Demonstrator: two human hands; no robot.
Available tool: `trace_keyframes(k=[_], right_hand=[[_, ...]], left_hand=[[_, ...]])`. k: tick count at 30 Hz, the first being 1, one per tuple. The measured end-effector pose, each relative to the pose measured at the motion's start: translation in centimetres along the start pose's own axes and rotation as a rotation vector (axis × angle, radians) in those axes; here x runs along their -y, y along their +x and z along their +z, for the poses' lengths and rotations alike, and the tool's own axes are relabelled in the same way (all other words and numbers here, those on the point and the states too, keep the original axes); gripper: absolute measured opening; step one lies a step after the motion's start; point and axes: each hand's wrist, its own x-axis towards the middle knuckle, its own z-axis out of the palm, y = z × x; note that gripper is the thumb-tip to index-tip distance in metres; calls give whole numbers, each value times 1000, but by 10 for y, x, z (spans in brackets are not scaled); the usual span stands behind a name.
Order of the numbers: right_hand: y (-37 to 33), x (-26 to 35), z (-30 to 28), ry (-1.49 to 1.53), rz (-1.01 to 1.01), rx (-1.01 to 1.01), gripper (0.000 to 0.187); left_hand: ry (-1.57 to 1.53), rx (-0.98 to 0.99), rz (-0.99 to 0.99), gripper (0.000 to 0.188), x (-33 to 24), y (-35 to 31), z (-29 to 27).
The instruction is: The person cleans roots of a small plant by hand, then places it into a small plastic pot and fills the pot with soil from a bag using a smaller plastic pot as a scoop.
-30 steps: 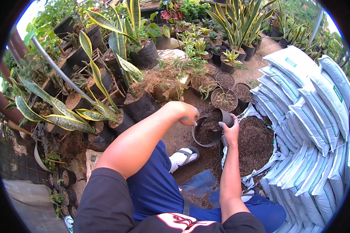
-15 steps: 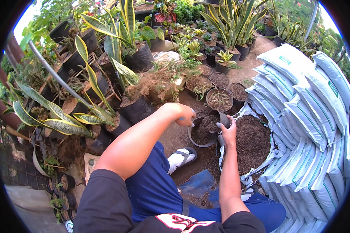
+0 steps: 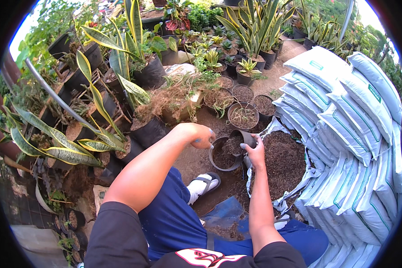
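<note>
My right hand (image 3: 255, 152) grips a small black plant pot (image 3: 247, 138) by its side, thumb toward me. That pot is tipped over, its mouth toward the lower left, with dark soil (image 3: 231, 146) at its opening. Directly beneath stands a wider black pot (image 3: 213, 159), partly filled with soil. My left hand (image 3: 203, 136) hovers by the wider pot's left rim, fingers curled in; whether anything is inside them is hidden.
An opened white sack (image 3: 304, 176) of dark soil lies right of the pots. Stacked white sacks (image 3: 344, 129) rise beyond it. Several soil-filled pots (image 3: 243, 117) stand ahead, with potted snake plants (image 3: 71, 152) at left. A blue sheet (image 3: 225, 214) lies near my sandalled foot (image 3: 204, 185).
The whole view has shifted, so the scene sits a little further left. The small pot stays over the wider one and looks slightly more tipped. Both hands keep nearly the same places.
</note>
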Motion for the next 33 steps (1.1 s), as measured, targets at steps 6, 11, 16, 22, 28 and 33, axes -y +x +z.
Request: trace_keyframes(k=[6, 11, 16, 22, 28, 33], right_hand=[[-2, 4, 6, -121, -30, -18, 72], [1, 4, 3, -101, -10, -66, 72], [-4, 13, 2, -162, 35, 11, 71], [-7, -1, -11, -157, -22, -46, 64], [-10, -1, -18, -56, -37, -126, 63], [-10, 0, -20, -49, -28, -107, 62]], left_hand=[[3, -2, 5, 64, 6, 1, 4], [-7, -9, -4, 63, 5, -2, 2], [2, -4, 14, 63, -1, -1, -3], [-2, -13, 3, 63, -14, 6, -8], [7, -1, 16, 64, -12, 17, -5], [19, 13, 8, 64, -11, 19, -2]])
